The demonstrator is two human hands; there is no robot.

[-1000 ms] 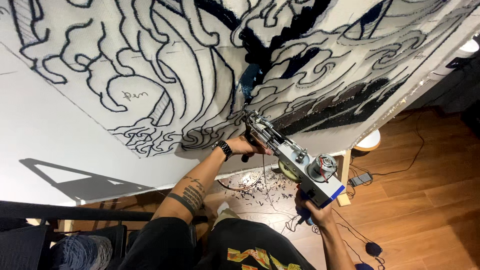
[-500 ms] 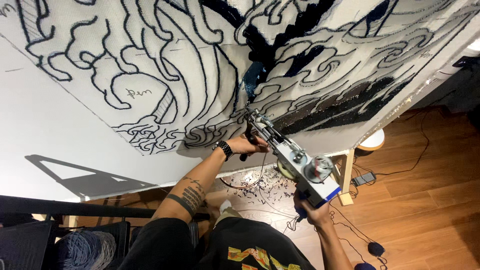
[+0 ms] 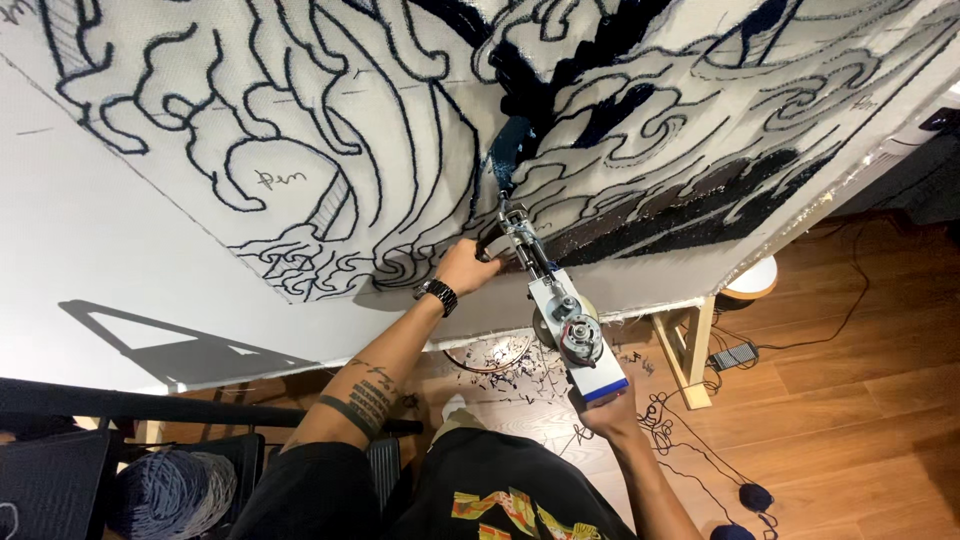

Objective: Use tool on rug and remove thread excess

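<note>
The left hand [image 3: 468, 266] has its fingers curled tight round the front handle of a tufting gun [image 3: 552, 300], close behind the needle end, a dark watch [image 3: 439, 296] on the wrist and a tattooed forearm running down from it. The right hand [image 3: 607, 413] is clamped on the rear grip of the same gun from below; most of its fingers are hidden behind the blue-edged base, so only the wrap of the hand shows. The gun is a long grey metal tool with a round motor near the back, slanting up and to the left, and its tip presses into the stretched backing cloth [image 3: 130, 220] at a patch of dark blue yarn [image 3: 510, 145].

The cloth fills the upper part of the view, tilted, covered in black outlined swirls, with filled dark areas toward its right side and plain white cloth toward its lower left corner. Under its lower edge stands a wooden frame leg [image 3: 690, 345] on the wooden floor [image 3: 860, 400], where yarn scraps [image 3: 500, 365] lie scattered. A cone of grey-blue yarn [image 3: 170, 490] sits at the bottom left, and dark yarn balls [image 3: 755, 497] lie on the floor at the bottom right.
</note>
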